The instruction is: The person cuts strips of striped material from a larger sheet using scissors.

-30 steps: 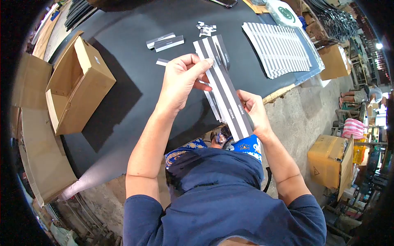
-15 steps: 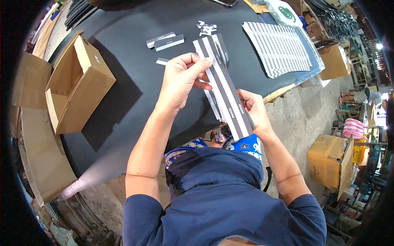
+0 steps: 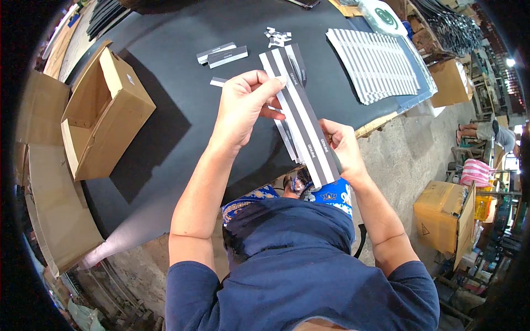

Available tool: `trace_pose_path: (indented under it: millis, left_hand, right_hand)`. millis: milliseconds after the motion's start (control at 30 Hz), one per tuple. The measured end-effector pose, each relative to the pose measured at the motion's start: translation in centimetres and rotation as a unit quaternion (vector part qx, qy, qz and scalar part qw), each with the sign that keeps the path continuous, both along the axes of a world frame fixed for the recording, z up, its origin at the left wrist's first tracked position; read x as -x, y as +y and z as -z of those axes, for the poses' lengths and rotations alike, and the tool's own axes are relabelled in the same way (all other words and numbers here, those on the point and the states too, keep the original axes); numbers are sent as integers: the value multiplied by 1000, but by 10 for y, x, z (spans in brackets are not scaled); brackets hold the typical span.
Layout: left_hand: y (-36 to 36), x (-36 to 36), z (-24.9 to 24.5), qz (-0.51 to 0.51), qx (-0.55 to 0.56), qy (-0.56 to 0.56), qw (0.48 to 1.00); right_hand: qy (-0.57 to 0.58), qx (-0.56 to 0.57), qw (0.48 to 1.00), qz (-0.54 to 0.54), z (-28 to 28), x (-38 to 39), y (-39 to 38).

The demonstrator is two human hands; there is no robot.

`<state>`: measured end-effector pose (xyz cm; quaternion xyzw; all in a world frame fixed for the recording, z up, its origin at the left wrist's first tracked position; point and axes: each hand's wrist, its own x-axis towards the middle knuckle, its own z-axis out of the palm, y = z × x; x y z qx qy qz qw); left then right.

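My left hand (image 3: 248, 105) pinches a black-and-white striped label sheet (image 3: 309, 124) printed "GENUINE", thumb on top near its upper part. At the sheet's lower right edge, my right hand (image 3: 342, 146) is closed around what looks like a pair of scissors, mostly hidden; dark narrow blades (image 3: 298, 71) show in a slit at the sheet's far end. Below the sheet, more striped strips (image 3: 286, 140) lie at the table edge. Two small stacks of cut labels (image 3: 228, 57) and a pile of little white-and-dark scraps (image 3: 277, 37) rest farther back.
A fanned stack of striped sheets (image 3: 372, 66) covers the right of the dark table (image 3: 232, 160). An open cardboard box (image 3: 118, 116) stands at left. A clear bag with a green coil (image 3: 382, 17) lies back right. Another carton (image 3: 441, 215) sits on the floor, and a person (image 3: 488, 132) is beyond.
The sheet's far right end has shifted very slightly upward. Both hands stay almost in the same place, with the same hold.
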<state>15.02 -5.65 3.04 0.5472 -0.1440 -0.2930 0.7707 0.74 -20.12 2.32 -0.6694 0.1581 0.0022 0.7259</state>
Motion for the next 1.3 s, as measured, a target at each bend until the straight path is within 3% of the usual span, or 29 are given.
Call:
trace_pose_path:
  millis: [500,600,1300]
  left_hand:
    - [-3,1,-7,-38,-56,8,998]
    - [-2,-6,5,-75,-2,0,997]
    - [-2,-2,11,-49,-39,-52,997]
  right_hand:
    - [-6,-1,1000,-28,3,3,-2]
    - [4,-1,1000,-23,4,2,1]
    - [-10,21,999,-22,7,-11,2]
